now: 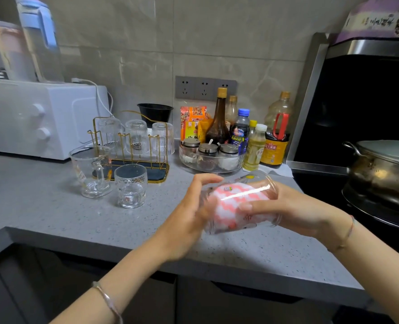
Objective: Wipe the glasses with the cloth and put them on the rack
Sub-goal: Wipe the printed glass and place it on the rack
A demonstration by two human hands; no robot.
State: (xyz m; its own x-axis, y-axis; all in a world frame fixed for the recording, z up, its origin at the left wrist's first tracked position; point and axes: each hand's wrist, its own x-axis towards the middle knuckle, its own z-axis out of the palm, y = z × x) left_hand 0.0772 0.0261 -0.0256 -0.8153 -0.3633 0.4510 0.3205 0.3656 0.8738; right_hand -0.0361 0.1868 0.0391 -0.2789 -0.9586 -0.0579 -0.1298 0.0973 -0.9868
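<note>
On a speckled grey stone counter under grey wall tiles, a gold wire rack holds three upturned ribbed glasses. Two clear glasses stand before it. Further right, above the counter, the left hand and right hand grip a tilted clear glass stuffed with a pink-and-white cloth.
</note>
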